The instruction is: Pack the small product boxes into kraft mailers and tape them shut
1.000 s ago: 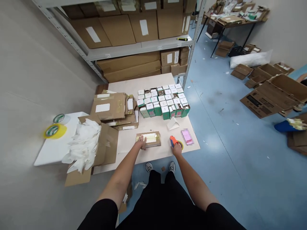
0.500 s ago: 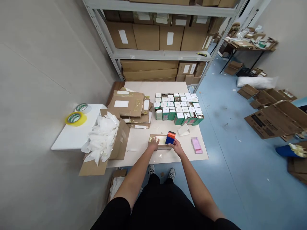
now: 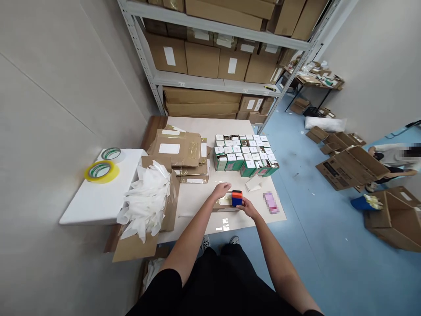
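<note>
My right hand (image 3: 249,208) grips a small blue block-shaped tool with an orange and dark top (image 3: 237,199); its exact kind is unclear. The tool is upright at the right end of a narrow cardboard box (image 3: 219,207), which lies near the table's front edge with a pale label on top. Over the box's left part is my left hand (image 3: 221,190), fingers drawn together; anything between them is too small to make out. Beyond the right hand lies a folded white piece of card (image 3: 254,183). A blurred pink item (image 3: 271,202) lies to its right.
Rows of green-and-white small boxes (image 3: 245,153) stand at the table's back right. Flattened cardboard (image 3: 177,149) is piled at the left, beside a carton of white paper (image 3: 144,197). Tape rolls (image 3: 101,171) sit on a white side surface. Behind rises a loaded shelf (image 3: 210,83). Another person (image 3: 394,158) is far right.
My left hand has lifted off the box's left end and moved right and up, its fingers closing. My right hand keeps the blue tool at the box. The view has turned, and another person appears at right.
</note>
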`<state>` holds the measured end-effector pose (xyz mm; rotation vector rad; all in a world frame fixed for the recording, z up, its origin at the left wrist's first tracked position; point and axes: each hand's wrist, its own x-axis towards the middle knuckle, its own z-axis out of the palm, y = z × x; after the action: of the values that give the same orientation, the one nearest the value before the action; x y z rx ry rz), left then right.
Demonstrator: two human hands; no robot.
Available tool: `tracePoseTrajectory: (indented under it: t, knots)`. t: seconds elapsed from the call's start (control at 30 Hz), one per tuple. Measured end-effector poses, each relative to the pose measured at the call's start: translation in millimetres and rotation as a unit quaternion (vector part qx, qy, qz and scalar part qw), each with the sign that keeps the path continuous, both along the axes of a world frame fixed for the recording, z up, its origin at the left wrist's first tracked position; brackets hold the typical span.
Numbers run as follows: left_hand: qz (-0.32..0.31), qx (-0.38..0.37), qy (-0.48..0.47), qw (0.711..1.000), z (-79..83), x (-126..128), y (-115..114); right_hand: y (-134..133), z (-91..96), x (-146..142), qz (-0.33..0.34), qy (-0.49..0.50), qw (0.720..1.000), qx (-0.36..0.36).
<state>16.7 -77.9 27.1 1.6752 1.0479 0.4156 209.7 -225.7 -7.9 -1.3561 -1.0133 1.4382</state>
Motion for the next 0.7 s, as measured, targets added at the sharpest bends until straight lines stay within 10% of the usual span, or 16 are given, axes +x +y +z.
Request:
tracePoseTrajectory:
  t: [0.23,0.7]
  knots:
    - [-0.102,-0.084,-0.086,0.987,15.1,8.6,16.2,9.1,11.3,-3.0,0.041,-0.06,0.997,-0.039]
    - [0.108,-0.016,-0.031,0.994,6.9,-17.0,-10.0,20.2,6.6,-10.1,0.001,-0.218,0.976,0.03]
